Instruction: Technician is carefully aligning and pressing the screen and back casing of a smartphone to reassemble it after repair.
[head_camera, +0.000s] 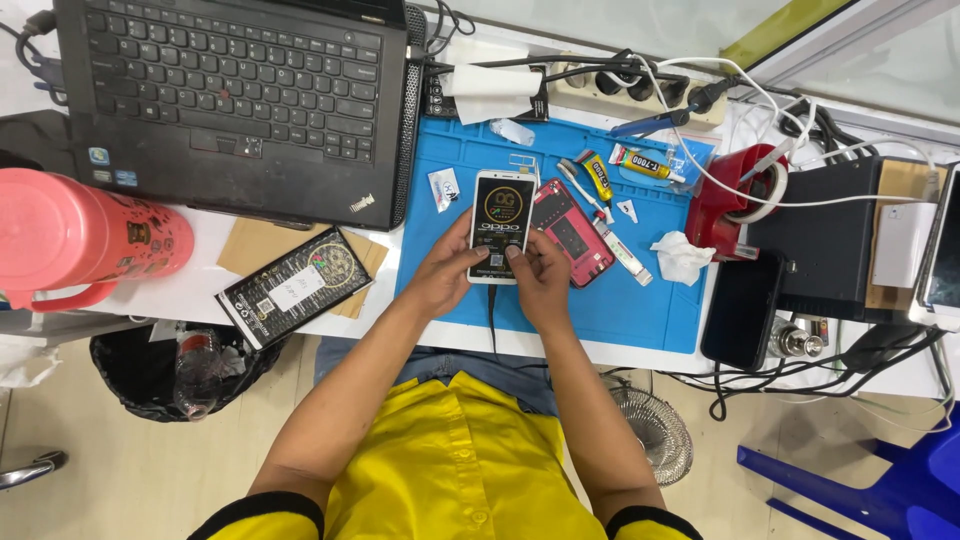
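Far left on the bench (205, 250): pink jug (80, 235), then black laptop (235, 95), with a flat black box (293, 287) near the front edge. At centre, over the blue mat (640, 310): left hand (445, 275) with fingers (478, 252) clasped on the white phone (502, 225), screen lit, cable hanging from its lower end; right hand (542, 280) gripping the same phone's right edge, fingers closed on it. Just beside, a red phone back (572, 232), glue tubes (600, 180); further right, crumpled tissue (682, 257), red tape holder (730, 205), dark phone (742, 310)
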